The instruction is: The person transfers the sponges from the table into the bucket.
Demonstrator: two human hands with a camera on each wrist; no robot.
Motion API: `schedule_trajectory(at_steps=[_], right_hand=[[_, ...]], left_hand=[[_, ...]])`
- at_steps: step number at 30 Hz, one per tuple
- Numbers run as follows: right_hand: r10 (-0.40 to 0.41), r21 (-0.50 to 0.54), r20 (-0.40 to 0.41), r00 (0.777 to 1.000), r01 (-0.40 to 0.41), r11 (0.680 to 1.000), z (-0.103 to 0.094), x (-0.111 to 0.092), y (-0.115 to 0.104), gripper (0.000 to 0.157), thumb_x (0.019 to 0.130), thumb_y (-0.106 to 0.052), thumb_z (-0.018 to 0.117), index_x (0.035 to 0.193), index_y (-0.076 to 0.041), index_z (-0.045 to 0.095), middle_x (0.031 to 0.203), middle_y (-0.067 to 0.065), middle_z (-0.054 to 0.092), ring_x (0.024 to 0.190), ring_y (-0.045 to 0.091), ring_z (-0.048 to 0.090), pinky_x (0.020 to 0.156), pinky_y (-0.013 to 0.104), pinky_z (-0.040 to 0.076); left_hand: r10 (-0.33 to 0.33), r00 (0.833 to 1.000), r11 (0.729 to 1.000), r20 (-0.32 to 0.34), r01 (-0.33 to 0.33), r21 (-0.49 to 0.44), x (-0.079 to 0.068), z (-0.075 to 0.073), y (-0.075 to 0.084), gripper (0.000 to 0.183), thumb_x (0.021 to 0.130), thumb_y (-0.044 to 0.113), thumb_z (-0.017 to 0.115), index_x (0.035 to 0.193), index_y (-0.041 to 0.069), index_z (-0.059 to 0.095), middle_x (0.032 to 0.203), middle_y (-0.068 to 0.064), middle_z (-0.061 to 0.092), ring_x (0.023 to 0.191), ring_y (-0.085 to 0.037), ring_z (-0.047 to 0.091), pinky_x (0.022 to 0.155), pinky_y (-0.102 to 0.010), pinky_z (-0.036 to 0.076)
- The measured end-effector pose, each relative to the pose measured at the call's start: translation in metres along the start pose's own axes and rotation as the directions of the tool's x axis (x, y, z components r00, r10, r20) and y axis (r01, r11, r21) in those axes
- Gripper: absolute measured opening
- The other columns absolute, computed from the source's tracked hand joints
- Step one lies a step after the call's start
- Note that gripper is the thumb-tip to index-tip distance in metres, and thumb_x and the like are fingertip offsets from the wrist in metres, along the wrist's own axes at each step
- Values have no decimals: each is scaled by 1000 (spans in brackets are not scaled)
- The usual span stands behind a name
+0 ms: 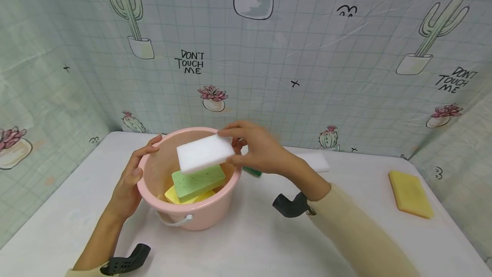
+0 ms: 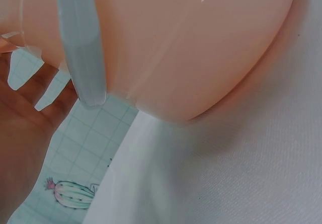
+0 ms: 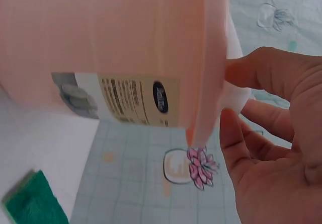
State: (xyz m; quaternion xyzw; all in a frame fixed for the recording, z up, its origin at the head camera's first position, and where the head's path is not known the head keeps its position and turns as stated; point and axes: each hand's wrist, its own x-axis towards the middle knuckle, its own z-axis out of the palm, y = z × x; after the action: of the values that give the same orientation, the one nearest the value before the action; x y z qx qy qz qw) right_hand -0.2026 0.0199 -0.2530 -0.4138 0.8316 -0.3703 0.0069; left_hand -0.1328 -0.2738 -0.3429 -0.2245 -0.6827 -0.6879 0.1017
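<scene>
Head view: your right hand (image 1: 255, 146) pinches a white sponge (image 1: 205, 154), fingers narrow on its end, tilted above the mouth of the pink bucket (image 1: 215, 213). Left hand (image 1: 128, 183) touches the rim, fingers spread wide. Inside the bucket, a green sponge (image 1: 197, 181) lies over yellow. Backdrop (image 1: 246, 67) reads "DON'T TOUCH ME" twice. Right wrist view: you have a label (image 3: 141, 100) on the bucket's side; its dark oval logo and print are illegible.
</scene>
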Motion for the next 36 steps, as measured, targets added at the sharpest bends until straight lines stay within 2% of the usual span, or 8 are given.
schedule_trajectory(at_steps=[8,17,25,33,36], right_hand=[[19,-20,51,998,-18,1000,16,20,-7,50,70,-4,68,119,-7,56,109,1,48,77,10,51,65,16,47],[60,-91,89,994,-52,994,26,31,-9,53,72,-9,70,122,-8,54,101,3,49,75,11,51,62,16,46],[99,-109,124,987,-85,990,29,36,-15,55,72,-11,71,124,-10,52,109,3,49,82,14,51,66,17,45],[100,-137,142,985,-80,987,30,42,-15,56,72,-10,70,124,-10,52,109,4,49,82,14,50,64,17,44],[123,-142,141,982,-102,985,31,43,-16,53,71,-9,71,122,-10,54,114,4,48,92,15,49,68,18,45]], left_hand=[[22,1000,1000,17,-22,4,1,-1,-1,42,90,25,37,128,7,35,146,-8,14,131,-24,14,96,-22,33],[47,999,999,22,-47,-5,1,-3,-4,41,90,24,36,128,7,35,146,-9,14,131,-25,14,95,-21,34],[53,998,999,19,-53,-7,1,-3,-5,41,91,24,35,127,6,36,146,-10,15,131,-25,14,96,-21,33],[54,998,999,23,-54,-7,0,-3,-4,40,91,23,35,127,6,36,146,-10,15,131,-25,14,96,-21,33],[54,998,999,22,-54,-3,0,-3,-4,41,91,23,36,128,6,36,146,-10,15,131,-25,14,96,-21,33]])
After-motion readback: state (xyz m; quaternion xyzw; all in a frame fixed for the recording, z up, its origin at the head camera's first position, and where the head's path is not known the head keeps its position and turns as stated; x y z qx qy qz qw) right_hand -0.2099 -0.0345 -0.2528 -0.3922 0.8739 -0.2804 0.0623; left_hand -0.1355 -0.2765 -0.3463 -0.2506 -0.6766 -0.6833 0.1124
